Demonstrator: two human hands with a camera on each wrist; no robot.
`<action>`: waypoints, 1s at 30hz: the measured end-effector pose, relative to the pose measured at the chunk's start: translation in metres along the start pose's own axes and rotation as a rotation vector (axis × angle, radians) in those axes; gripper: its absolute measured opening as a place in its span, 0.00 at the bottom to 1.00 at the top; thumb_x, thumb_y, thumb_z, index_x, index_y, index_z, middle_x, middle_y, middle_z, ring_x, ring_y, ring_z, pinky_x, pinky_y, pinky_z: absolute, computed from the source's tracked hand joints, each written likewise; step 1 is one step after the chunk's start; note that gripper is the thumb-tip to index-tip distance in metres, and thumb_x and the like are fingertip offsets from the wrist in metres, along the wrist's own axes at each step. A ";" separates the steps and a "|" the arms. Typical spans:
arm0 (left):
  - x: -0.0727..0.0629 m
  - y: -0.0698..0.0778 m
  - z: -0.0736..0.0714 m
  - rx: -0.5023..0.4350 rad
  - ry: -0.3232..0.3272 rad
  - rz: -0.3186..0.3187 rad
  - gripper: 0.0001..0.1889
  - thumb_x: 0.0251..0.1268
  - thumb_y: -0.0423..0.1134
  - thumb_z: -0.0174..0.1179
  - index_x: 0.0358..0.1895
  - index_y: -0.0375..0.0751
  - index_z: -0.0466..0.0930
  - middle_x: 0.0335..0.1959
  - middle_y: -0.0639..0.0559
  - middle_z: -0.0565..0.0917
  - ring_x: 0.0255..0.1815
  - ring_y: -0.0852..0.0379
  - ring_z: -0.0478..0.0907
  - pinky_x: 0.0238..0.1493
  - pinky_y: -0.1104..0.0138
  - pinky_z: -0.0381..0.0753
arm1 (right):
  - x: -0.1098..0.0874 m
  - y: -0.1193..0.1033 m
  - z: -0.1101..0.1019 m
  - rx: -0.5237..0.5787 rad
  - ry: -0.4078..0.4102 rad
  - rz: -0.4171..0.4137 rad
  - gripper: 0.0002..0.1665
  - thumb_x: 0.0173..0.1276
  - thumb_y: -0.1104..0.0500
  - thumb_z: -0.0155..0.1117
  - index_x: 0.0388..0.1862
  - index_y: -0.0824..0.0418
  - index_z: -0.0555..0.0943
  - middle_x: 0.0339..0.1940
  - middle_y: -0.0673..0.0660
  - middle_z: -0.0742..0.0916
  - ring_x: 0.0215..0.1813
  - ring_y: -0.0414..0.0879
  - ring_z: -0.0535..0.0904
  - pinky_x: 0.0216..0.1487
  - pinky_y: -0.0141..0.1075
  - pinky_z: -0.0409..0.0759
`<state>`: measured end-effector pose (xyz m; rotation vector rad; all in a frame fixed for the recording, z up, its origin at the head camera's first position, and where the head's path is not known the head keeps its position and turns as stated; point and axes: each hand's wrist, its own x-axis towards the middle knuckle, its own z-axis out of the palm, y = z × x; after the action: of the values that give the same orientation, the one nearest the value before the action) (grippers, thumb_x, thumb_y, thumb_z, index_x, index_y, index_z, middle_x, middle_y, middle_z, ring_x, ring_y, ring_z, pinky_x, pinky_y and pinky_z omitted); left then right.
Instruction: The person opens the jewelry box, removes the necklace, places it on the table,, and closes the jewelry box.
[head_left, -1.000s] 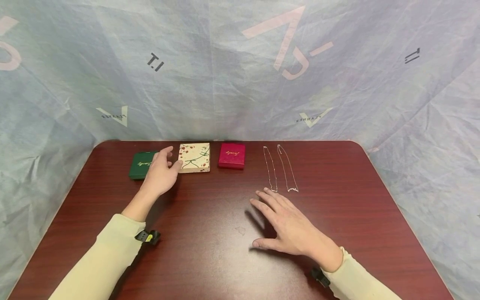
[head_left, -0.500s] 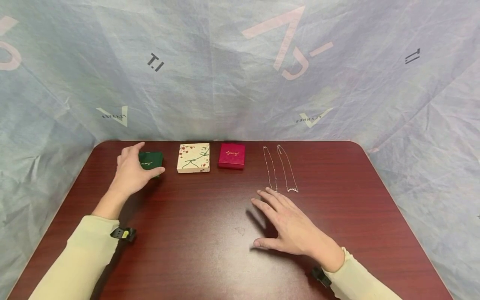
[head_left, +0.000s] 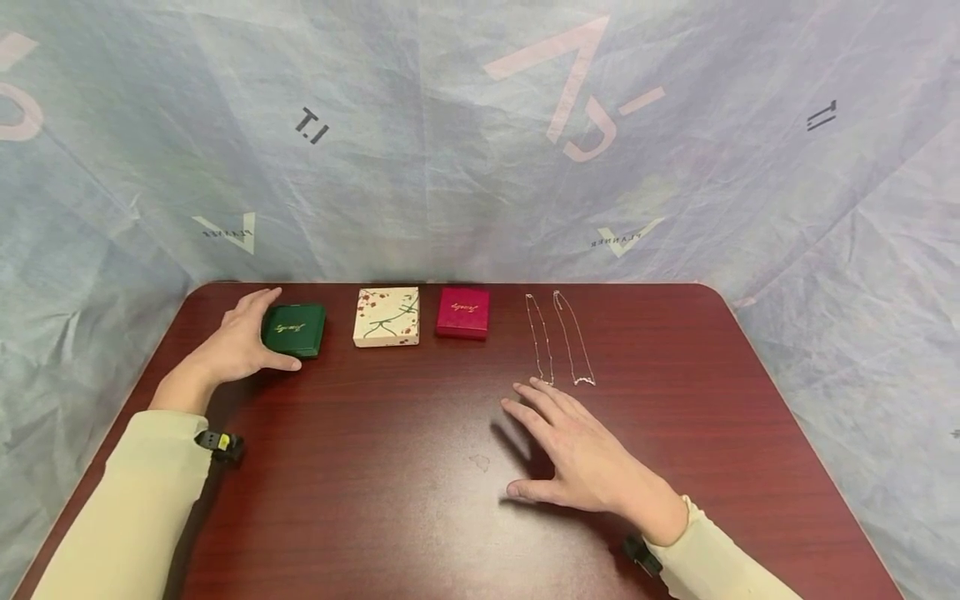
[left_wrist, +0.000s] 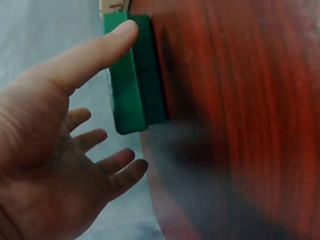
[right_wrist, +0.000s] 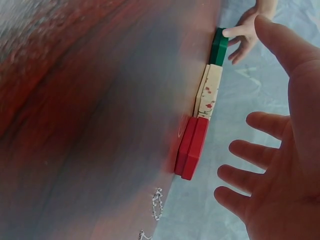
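My left hand (head_left: 234, 343) is at the left side of a small green jewelry box (head_left: 296, 329) with gold script on its lid. Its thumb lies along the box's near side, and the fingers reach past the far left corner. In the left wrist view the thumb overlaps the green box (left_wrist: 129, 85) while the other fingers stay spread apart from it. My right hand (head_left: 581, 450) hovers palm down over the table with fingers spread, holding nothing. Just beyond its fingertips lie two thin chain necklaces, a beaded one (head_left: 546, 333) and a plainer one (head_left: 574, 333).
A cream box with a floral print (head_left: 387, 317) and a red jewelry box (head_left: 463, 313) stand in a row right of the green one, near the back edge of the brown table (head_left: 420, 467). Printed grey cloth (head_left: 450, 167) hangs behind and at both sides.
My left hand has moved left, from between the cream and green boxes, across the green box to its left side. The right hand and the boxes have stayed in place.
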<state>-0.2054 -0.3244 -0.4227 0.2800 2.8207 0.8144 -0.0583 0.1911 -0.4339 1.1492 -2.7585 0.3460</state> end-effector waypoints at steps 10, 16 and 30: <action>0.008 -0.010 -0.001 0.025 -0.080 0.047 0.61 0.53 0.38 0.82 0.83 0.26 0.46 0.80 0.23 0.51 0.74 0.20 0.52 0.67 0.29 0.59 | 0.000 0.000 0.002 0.006 0.005 -0.004 0.62 0.62 0.23 0.70 0.83 0.57 0.65 0.83 0.60 0.67 0.84 0.57 0.58 0.81 0.54 0.59; 0.009 -0.009 0.003 0.006 -0.058 0.066 0.56 0.56 0.35 0.79 0.81 0.23 0.50 0.76 0.22 0.56 0.72 0.25 0.58 0.66 0.33 0.63 | 0.000 0.000 0.002 0.012 0.006 -0.005 0.61 0.62 0.24 0.70 0.83 0.57 0.65 0.83 0.59 0.67 0.84 0.57 0.58 0.79 0.57 0.62; -0.005 0.002 0.004 0.011 0.029 0.121 0.54 0.53 0.34 0.80 0.79 0.22 0.54 0.74 0.23 0.59 0.69 0.27 0.60 0.64 0.35 0.65 | 0.001 -0.001 0.001 0.011 0.016 -0.009 0.60 0.62 0.26 0.72 0.82 0.58 0.66 0.82 0.60 0.68 0.84 0.58 0.59 0.79 0.56 0.63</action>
<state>-0.1996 -0.3217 -0.4239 0.4483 2.8590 0.8341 -0.0585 0.1898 -0.4345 1.1559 -2.7399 0.3685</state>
